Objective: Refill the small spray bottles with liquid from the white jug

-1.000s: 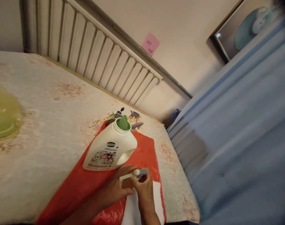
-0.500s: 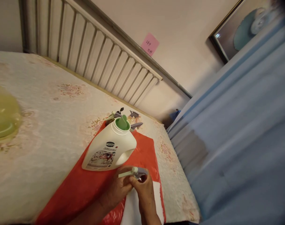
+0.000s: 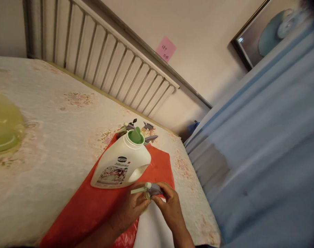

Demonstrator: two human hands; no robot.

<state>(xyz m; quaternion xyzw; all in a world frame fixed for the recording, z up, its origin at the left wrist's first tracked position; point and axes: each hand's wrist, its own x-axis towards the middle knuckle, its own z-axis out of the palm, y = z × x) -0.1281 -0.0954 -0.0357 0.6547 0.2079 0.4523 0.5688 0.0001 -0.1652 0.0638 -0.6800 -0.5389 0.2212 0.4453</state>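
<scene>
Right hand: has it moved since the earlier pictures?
Yes: judged against the fixed pink note, the right hand has shifted toward the picture's right, nearer the blue curtain.

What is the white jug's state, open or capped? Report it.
Open: the white jug has no cap on its threaded neck; a green spout shows inside.

Bottle (image 3: pixel 124 155) beyond your spray head (image 3: pixel 154 189)

Between your left hand (image 3: pixel 130 209) and right hand (image 3: pixel 171 205) sits the spray head; behind it, the bottle stands on the sheet (image 3: pixel 87 206), more sprayers (image 3: pixel 151 138) beyond. Basin (image 3: pixel 9 117) left, curtain (image 3: pixel 262 144) right, radiator (image 3: pixel 77 43) at back.
</scene>
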